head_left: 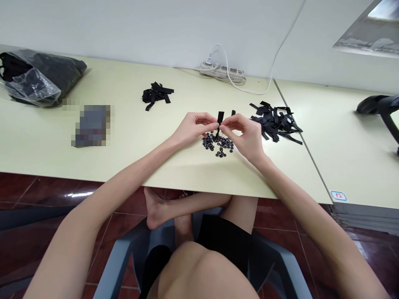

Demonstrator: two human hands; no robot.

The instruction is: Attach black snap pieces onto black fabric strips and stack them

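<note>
Both my hands meet over the table, pinching one black fabric strip. One end of the strip stands up between the fingertips, and a narrow dark part hangs below them. My left hand grips it with thumb and forefinger from the left. From the right, my right hand pinches the same spot, and another bit of black strip shows behind its fingers. Under the hands lies a scatter of small black rings. Whether a ring is on the strip is hidden by the fingers.
A heap of black strips lies to the right, a smaller heap at back left. Farther left are a pixelated dark object and a plastic bag of black material. A power strip with white cables sits by the wall.
</note>
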